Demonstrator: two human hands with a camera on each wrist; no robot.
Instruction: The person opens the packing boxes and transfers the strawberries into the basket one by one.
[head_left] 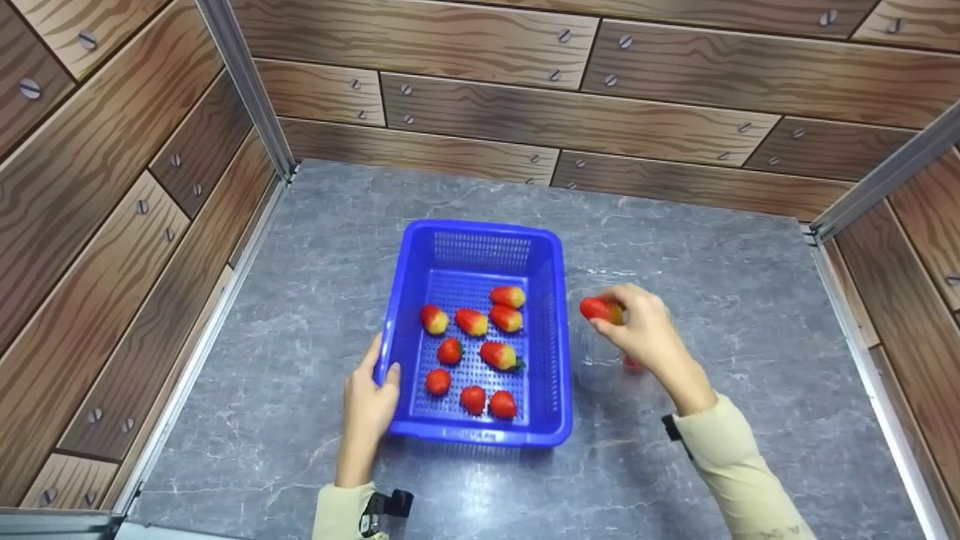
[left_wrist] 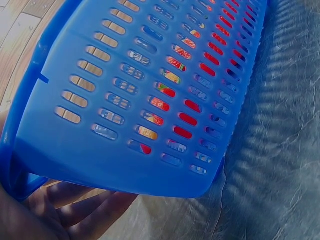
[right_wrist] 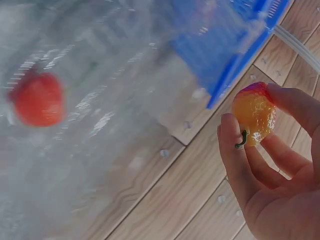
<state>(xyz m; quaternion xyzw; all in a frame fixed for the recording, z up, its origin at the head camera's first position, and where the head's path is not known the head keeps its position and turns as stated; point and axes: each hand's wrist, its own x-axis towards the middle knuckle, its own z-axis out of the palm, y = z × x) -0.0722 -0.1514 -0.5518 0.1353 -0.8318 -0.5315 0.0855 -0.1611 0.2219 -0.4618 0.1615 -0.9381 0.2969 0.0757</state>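
Note:
A blue plastic basket (head_left: 480, 433) holds several red-and-yellow strawberries (head_left: 471, 322) spread over its perforated floor. My left hand (head_left: 371, 401) grips the basket's left rim, thumb on the inner side; in the left wrist view its fingers (left_wrist: 95, 215) curl under the rim. To the right of the basket, my right hand (head_left: 645, 330) pinches one strawberry (right_wrist: 254, 112) between thumb and fingers, its yellow end and green stem showing. Below that hand stands a clear see-through container (head_left: 596, 364). Another red strawberry (right_wrist: 40, 100) shows in or behind the clear plastic; I cannot tell which.
A grey marbled tabletop (head_left: 300, 300) lies under everything. Wood-patterned panels (head_left: 465, 105) wall in the back and both sides, with metal corner posts (head_left: 251, 90) between them. Dark wrist straps (head_left: 386, 510) sit at the cuffs.

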